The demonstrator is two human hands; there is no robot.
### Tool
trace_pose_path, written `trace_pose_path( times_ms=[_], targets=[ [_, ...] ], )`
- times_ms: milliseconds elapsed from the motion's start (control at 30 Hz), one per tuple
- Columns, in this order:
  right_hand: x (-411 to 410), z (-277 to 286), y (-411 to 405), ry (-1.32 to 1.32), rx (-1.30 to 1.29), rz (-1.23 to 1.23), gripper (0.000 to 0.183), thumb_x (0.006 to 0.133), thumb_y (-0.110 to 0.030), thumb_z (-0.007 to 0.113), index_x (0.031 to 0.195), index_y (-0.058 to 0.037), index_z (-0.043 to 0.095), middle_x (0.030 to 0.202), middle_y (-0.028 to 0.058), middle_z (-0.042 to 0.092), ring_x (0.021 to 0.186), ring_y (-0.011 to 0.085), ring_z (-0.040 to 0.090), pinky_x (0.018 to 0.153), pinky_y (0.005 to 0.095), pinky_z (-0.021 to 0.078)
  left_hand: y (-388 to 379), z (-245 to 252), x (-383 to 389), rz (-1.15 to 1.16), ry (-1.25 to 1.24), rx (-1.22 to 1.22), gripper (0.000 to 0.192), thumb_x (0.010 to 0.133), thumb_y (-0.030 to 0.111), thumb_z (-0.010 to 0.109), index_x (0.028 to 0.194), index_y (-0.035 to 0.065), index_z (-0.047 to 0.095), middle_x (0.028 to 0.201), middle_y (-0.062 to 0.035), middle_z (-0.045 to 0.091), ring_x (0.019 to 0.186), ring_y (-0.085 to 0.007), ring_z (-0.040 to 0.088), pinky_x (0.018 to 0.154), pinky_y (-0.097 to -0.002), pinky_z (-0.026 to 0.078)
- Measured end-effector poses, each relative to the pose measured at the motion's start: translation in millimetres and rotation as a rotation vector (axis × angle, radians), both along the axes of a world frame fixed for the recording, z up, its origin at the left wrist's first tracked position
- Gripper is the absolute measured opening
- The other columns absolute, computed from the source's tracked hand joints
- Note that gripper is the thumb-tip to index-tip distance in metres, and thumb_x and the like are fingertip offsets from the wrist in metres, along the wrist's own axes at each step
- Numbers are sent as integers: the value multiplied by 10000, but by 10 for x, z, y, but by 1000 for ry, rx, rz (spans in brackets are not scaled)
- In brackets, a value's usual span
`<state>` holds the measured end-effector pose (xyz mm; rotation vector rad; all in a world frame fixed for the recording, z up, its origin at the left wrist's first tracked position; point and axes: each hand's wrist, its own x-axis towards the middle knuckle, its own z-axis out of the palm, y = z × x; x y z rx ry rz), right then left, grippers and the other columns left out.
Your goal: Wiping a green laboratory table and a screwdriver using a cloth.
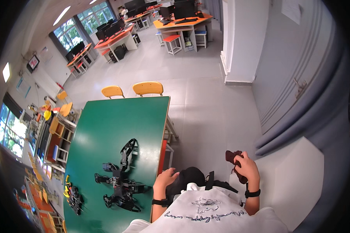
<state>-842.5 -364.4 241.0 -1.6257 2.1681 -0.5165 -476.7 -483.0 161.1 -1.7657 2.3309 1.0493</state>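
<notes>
My right hand (246, 167) is closed around a dark brown cloth-like item (233, 157), whose ends stick out above and below my fingers. Near the right edge of the green table, my left hand (166, 178) has its fingers apart and holds nothing. On the green table (122, 116) lies a black multi-legged robot (121, 183) with exposed wiring and one long jointed arm. To its left is a pile of hand tools (73, 196), some with yellow handles.
Two wooden chairs (148, 88) stand at the table's far edge. A red stool (163, 155) is partly under its right side. A white angular surface (291, 180) and a grey curtain (303, 116) are at the right. Computer desks (182, 24) stand farther off.
</notes>
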Motion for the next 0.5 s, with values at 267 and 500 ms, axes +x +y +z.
trace_pose_path(
  times_ms=[267, 500],
  targets=[
    [-641, -102, -1470, -3, 93, -23, 196, 709, -125, 642, 890, -151, 571, 1028, 117, 497, 844, 367, 586, 719, 442, 490, -1065, -839, 9, 145, -290, 262, 575, 869, 549, 525, 1194, 79, 588, 1181, -177, 618, 1117, -366, 571, 930, -459, 462],
    [-1206, -168, -2507, -78, 87, -150, 242, 681, -79, 671, 899, -123, 577, 976, 136, 483, 889, 391, 558, 759, 432, 477, -2703, -546, -502, 176, -260, -8, 510, 867, 535, 546, 1061, 71, 629, 1066, -173, 656, 988, -371, 628, 811, -488, 508]
  ],
)
